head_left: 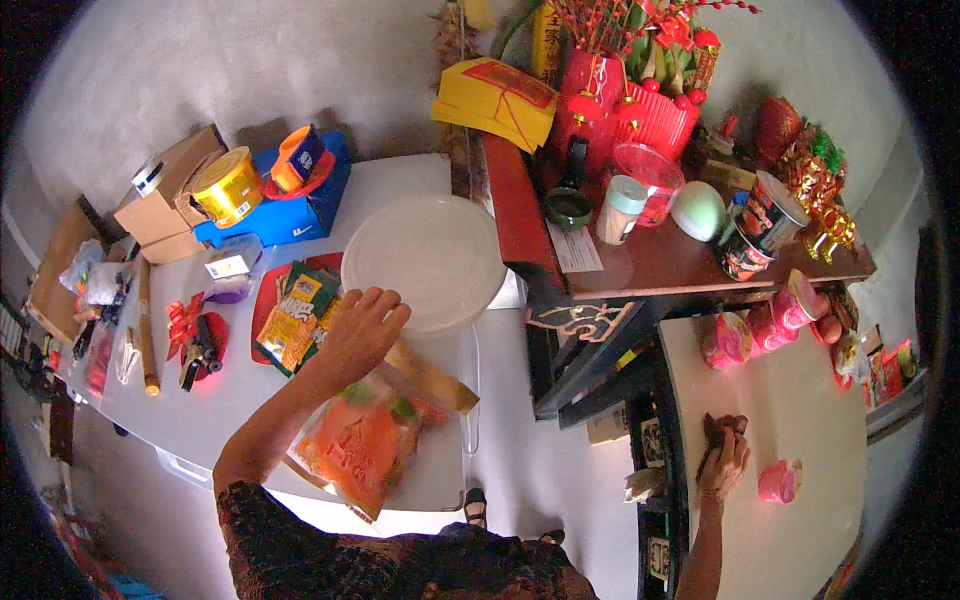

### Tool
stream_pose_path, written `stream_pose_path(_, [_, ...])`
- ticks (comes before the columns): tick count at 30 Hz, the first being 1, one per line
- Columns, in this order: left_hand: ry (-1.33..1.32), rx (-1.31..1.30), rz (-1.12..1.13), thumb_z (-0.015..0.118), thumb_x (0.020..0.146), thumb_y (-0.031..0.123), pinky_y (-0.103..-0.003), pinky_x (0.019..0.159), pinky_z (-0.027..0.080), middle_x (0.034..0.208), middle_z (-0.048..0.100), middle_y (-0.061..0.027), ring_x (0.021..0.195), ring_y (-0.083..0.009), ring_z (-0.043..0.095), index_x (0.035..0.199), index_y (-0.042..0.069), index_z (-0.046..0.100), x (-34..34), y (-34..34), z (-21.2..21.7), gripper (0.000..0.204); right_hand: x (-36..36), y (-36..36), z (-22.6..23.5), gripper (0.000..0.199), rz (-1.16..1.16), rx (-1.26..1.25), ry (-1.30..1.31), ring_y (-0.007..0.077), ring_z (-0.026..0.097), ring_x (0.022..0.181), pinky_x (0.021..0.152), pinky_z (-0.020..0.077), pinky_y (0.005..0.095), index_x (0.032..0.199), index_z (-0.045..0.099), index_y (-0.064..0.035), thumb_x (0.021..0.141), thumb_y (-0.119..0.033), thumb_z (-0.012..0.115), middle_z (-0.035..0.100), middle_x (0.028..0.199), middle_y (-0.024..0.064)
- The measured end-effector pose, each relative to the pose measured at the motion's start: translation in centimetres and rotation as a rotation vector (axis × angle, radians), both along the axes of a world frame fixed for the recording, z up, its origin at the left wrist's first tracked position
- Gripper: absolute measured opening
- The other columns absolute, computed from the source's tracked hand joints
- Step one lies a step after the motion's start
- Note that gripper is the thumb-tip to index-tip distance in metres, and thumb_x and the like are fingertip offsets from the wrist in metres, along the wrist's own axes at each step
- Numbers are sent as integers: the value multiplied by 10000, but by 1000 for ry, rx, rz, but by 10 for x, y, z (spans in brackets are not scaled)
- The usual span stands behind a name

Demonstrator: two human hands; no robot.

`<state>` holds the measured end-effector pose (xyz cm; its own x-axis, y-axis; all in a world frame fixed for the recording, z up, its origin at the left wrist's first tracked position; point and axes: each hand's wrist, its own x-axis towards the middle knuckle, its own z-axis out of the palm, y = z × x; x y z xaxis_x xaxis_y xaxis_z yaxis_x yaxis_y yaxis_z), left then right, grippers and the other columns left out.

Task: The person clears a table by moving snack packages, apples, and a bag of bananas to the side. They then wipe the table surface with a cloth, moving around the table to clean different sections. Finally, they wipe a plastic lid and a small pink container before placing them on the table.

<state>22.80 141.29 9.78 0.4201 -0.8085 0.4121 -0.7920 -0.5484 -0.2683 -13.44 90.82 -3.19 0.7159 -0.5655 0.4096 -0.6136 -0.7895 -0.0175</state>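
My left hand [370,322] is at the lower left rim of a white round lid [425,262] on the left table. Its fingers are loosely bent and slightly apart, and no held thing shows in them. Green and yellow snack packets [292,325] lie beside it on a red tray [264,300]. Below the wrist sits a clear bag with orange-red contents [355,440]. My right hand [728,468] presses a dark brown cloth [715,428] onto the pale right table [760,400], fingers closed over it. A pink cup [778,482] lies close to that hand.
More pink cups [765,325] line the right table's far edge. A dark wooden cabinet [600,290] between the tables carries a green bowl [568,208], cup noodles [772,212] and red vases [590,90]. Boxes [270,225] and a brown stick [148,330] occupy the left table.
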Motion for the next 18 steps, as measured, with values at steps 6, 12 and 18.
stream_pose_path(6, [12,-15,-8,615,706,97,-437,889,418,1102,554,-130,1049,-305,526,1058,47,559,-24,26,-1,360,40,34,49,565,-280,-196,48,347,397,1221,950,335,530,1345,485,-215,807,-316,625,421,1364,131])
stream_pose_path(12, [-14,-62,26,630,707,111,-418,920,411,1111,531,-119,1079,-289,513,1085,41,532,-43,41,8,397,102,107,47,448,399,-115,-165,319,456,1186,868,374,518,1164,596,-162,737,-247,699,493,1293,118])
stream_pose_path(18, [-105,-158,71,639,709,130,-446,866,442,1059,547,-126,1003,-303,550,1073,29,543,-73,65,-10,391,176,240,100,441,995,727,-331,299,574,997,814,477,412,1189,537,-29,785,-127,684,545,1141,153])
